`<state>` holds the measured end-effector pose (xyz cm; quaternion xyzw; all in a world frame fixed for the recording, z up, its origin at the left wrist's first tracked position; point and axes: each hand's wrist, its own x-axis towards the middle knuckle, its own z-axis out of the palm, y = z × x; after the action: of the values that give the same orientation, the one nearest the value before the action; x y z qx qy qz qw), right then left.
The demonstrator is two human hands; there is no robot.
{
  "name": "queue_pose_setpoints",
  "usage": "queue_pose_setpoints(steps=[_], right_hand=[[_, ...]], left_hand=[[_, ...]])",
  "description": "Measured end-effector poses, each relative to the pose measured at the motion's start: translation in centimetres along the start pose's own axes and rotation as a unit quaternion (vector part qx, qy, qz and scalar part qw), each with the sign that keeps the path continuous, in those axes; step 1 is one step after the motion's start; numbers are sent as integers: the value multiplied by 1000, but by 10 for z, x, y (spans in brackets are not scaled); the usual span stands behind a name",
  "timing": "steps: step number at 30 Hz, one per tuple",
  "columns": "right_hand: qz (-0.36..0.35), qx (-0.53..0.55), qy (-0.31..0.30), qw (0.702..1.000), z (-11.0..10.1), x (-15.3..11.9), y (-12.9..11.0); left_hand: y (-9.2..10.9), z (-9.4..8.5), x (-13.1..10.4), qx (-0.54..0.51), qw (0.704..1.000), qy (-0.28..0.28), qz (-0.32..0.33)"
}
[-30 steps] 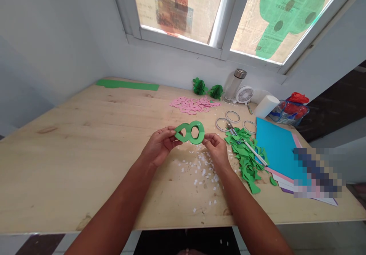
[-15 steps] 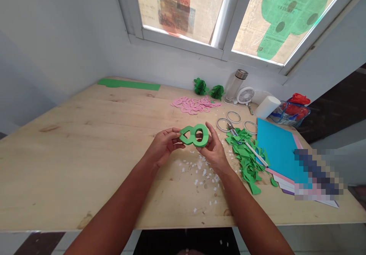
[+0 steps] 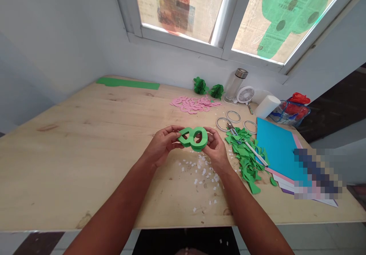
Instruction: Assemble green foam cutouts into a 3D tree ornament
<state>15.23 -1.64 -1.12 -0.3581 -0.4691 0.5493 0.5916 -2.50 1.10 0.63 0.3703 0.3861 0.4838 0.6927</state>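
- Step in hand, as judged: handling the layered green cut-out (image 3: pixel 190 138), 2 holes through it, edges showing some thickness; probably squaring or spreading its layers.
- Cut-out location: between both hands, raised over the near-middle of the wooden table (image 3: pixel 85 152), tilted toward the head camera.
- Left hand (image 3: pixel 161 144): grasping the pointed left end, thumb in front, fingers behind.
- Right hand (image 3: pixel 215 148): grasping the rounded right end, thumb low at the edge, fingers curled round the back.
- Next move, as judged: calls for a light pinch at both ends; layers could slip or crease if squeezed unevenly.
- White paper bits (image 3: pixel 204 171) lie below the hands; pink cut pieces (image 3: pixel 191 104) beyond; green scraps (image 3: pixel 248 163) to the right.
- Hidden: back of the cut-out and most fingertips behind it; layer count can't be told, nor whether layers are joined.
- Scissors (image 3: pixel 230 126): partly buried in the scraps, handles unclear.
- Blue sheet (image 3: pixel 277 148): covers most of the paper under it; pixelated patch (image 3: pixel 317 171) at its right, contents unreadable.
- Forearms cut off at the bottom edge.
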Motion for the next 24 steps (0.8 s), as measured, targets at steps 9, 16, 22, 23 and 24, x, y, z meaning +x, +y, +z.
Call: queue_pose_setpoints(steps=[9,16,22,23,24], right_hand=[[-1,4,40,999,-1,2,0],[7,47,58,997,2,2,-4],[9,53,59,997,2,2,-5],[7,54,58,997,1,2,-4],[5,55,55,997,1,2,-3]], left_hand=[[8,1,-4,8,998,-61,-4],[10,-8,-5,47,987,-152,0],[9,-5,-6,88,989,-119,26],[9,-5,-6,88,989,-113,27],[9,-4,-5,87,990,-107,26]])
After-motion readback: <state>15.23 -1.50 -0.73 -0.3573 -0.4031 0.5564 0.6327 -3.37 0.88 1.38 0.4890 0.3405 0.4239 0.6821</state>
